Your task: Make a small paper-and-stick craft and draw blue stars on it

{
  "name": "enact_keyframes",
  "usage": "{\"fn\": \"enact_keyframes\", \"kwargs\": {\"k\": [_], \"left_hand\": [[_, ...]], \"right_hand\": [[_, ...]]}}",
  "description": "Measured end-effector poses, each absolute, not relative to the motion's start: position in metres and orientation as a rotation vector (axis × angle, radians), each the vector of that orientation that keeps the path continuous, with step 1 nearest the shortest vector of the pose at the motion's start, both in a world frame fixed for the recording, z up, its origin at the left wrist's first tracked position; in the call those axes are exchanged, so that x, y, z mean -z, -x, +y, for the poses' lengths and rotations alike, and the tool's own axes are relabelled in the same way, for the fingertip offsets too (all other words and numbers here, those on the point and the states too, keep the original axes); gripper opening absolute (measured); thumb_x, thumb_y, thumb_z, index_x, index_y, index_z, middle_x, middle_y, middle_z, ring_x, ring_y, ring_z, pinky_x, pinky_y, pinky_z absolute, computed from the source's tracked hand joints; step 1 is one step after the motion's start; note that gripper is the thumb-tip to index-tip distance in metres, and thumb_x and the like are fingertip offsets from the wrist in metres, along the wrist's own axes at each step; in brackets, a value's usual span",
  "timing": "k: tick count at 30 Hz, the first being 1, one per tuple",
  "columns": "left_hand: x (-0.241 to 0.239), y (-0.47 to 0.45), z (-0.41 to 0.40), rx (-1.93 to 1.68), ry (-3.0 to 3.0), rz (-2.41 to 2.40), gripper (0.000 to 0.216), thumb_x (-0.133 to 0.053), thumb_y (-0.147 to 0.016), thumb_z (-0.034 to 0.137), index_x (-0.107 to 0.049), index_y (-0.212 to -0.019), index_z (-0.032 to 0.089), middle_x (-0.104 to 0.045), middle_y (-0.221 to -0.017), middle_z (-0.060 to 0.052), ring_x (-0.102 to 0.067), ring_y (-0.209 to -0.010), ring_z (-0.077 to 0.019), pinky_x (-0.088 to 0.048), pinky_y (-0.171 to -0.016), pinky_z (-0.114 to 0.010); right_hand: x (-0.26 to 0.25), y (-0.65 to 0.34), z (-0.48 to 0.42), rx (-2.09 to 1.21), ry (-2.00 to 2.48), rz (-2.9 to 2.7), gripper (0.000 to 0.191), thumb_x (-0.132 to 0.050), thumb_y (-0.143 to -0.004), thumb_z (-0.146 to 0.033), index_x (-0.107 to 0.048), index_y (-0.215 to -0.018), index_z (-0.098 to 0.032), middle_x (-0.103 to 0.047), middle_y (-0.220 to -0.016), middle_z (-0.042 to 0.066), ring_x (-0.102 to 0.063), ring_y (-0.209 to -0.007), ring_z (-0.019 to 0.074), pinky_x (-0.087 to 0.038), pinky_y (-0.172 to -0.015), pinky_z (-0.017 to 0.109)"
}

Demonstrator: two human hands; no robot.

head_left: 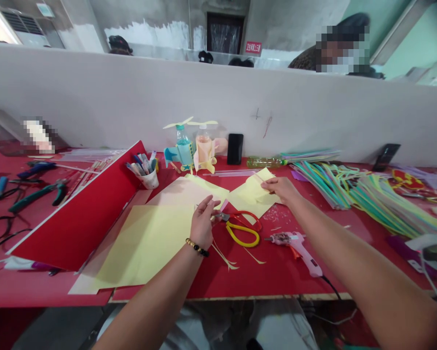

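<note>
My left hand (202, 221) hovers over the edge of a large pale yellow sheet (148, 243), fingers curled as if pinching a thin strip; what it holds is too small to name. My right hand (281, 188) rests on a smaller folded yellow paper piece (249, 197), fingers pressed down and pinching its edge. Between the hands lie scissors with red and yellow handles (242, 228). Thin yellow paper offcuts (227, 260) lie on the red table below my left hand.
A pink glue gun (298, 245) lies right of the scissors. A red board (83, 214) leans at left, beside a cup of pens (147, 175). Two bottle crafts (194, 148), a black phone (235, 148), bundles of coloured strips (367, 194) and pliers (39, 192) surround. A person sits beyond the partition.
</note>
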State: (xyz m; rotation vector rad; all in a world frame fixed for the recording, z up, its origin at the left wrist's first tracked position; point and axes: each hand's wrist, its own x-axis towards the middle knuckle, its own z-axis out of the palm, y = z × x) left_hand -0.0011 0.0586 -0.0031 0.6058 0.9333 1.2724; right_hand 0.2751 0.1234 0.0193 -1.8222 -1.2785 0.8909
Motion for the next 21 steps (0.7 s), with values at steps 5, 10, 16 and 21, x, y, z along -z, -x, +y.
{"fn": "enact_keyframes", "kwargs": {"k": [5,10,16,21], "left_hand": [[0.006,0.001,0.060,-1.273,-0.631,0.941,0.049,-0.072,-0.071,0.040,-0.060,-0.114,0.020,-0.066,-0.107,-0.008,-0.059,-0.063,-0.0072,-0.045,-0.053,-0.019],[0.007,0.000,0.060,-1.252,-0.658,0.940,0.048,-0.071,-0.073,0.040,-0.060,-0.114,0.019,-0.066,-0.103,-0.008,-0.058,-0.063,-0.0069,-0.044,-0.052,-0.018],[0.006,-0.001,0.059,-1.246,-0.653,0.928,0.048,-0.071,-0.072,0.041,-0.061,-0.113,0.019,-0.067,-0.102,-0.008,-0.058,-0.062,-0.0068,-0.043,-0.051,-0.018],[0.007,-0.001,0.059,-1.250,-0.651,0.931,0.047,-0.072,-0.071,0.042,-0.062,-0.111,0.018,-0.067,-0.101,-0.007,-0.057,-0.061,-0.0064,-0.042,-0.050,-0.017]], "right_hand": [[0.000,-0.305,0.144,-0.885,2.021,-1.254,0.033,-0.056,-0.090,-0.032,-0.055,-0.119,-0.016,-0.058,-0.118,0.009,-0.060,-0.099,0.0211,-0.052,-0.082,0.041],[0.014,-0.307,0.154,-0.758,2.233,-1.313,0.032,-0.055,-0.090,-0.032,-0.055,-0.118,-0.017,-0.058,-0.119,0.009,-0.060,-0.099,0.0207,-0.052,-0.082,0.041],[0.012,-0.302,0.157,-0.422,2.426,-1.452,0.029,-0.053,-0.091,-0.032,-0.057,-0.117,-0.019,-0.057,-0.121,0.008,-0.059,-0.100,0.0202,-0.051,-0.085,0.041],[0.009,-0.295,0.150,-0.158,2.424,-1.572,0.030,-0.063,-0.083,-0.037,-0.063,-0.105,-0.016,-0.055,-0.121,0.012,-0.051,-0.111,0.0273,-0.044,-0.090,0.045]]}}
